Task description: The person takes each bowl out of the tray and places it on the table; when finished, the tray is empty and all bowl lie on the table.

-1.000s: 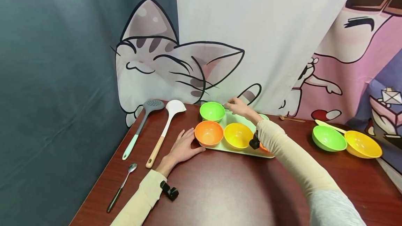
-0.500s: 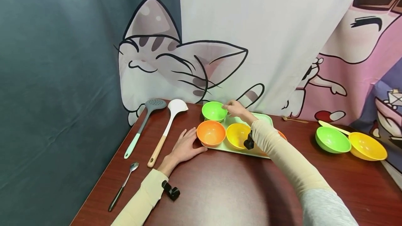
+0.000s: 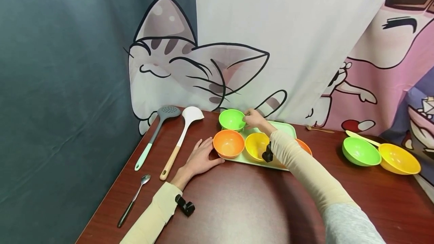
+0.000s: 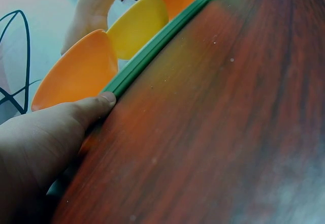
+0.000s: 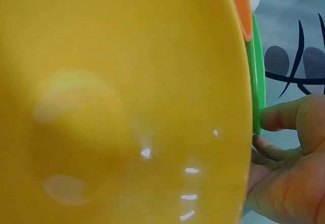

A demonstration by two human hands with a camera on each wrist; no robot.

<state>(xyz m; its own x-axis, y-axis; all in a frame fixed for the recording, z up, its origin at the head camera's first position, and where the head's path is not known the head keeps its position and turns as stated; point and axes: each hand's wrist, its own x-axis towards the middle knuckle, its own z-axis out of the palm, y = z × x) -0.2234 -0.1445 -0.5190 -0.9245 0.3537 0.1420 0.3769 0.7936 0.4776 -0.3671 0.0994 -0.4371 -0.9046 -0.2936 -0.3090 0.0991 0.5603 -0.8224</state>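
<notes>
In the head view a pale green tray (image 3: 281, 126) bears a green bowl (image 3: 232, 119) at its back left, an orange bowl (image 3: 228, 143) in front of that, a yellow bowl (image 3: 257, 146) beside it, and another orange bowl (image 3: 304, 146) partly behind the right sleeve. My right hand (image 3: 255, 119) pinches the green bowl's right rim; the right wrist view has the thumb at the rim and the fingers curled below, partly hidden by the yellow bowl. My left hand (image 3: 200, 158) lies at the tray's front left corner, fingers extended beside the orange bowl, thumb (image 4: 105, 99) on the tray edge.
Left on the table (image 3: 237, 202) lie a grey slotted turner (image 3: 156, 131), a white ladle (image 3: 185, 127) with a wooden handle, and a small spoon (image 3: 135, 199). At right stand a green bowl (image 3: 361, 151) and a yellow bowl (image 3: 400, 159). A curtain (image 3: 298, 48) hangs behind.
My right hand has gone from just right of the green bowl onto its rim and pinches it. My left hand stays at the tray corner. The head view has shifted slightly.
</notes>
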